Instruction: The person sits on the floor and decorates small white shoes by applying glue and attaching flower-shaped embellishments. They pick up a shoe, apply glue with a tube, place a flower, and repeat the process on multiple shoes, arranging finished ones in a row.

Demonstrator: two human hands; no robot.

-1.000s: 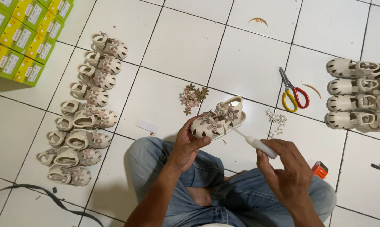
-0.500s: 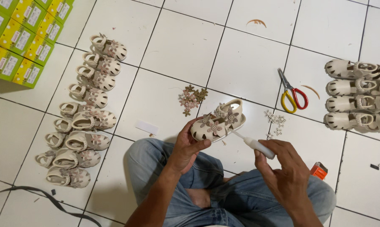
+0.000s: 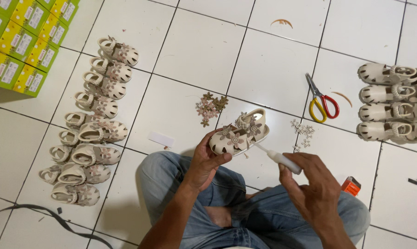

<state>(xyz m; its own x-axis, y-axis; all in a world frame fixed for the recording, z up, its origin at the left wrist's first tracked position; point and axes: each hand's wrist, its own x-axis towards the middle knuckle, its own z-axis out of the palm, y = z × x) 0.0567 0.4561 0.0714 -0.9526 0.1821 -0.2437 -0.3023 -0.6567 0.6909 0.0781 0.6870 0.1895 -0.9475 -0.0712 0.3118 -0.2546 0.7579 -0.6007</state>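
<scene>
Far left of the hands sit yellow-green boxes (image 3: 21,44), shut, so their insides are hidden. The left hand (image 3: 206,161) is closed around a cream sandal (image 3: 238,134), toe pointing down-left, heel up-right. The right hand (image 3: 314,184) squeezes a white glue tube (image 3: 280,159), tip at the sandal.

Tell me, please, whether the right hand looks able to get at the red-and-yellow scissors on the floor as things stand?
Probably yes, but not freely. The scissors lie on open tile ahead of the right hand, with nothing between them. However, that hand's fingers are wrapped around a white glue tube, which it would likely have to set down first.
</scene>
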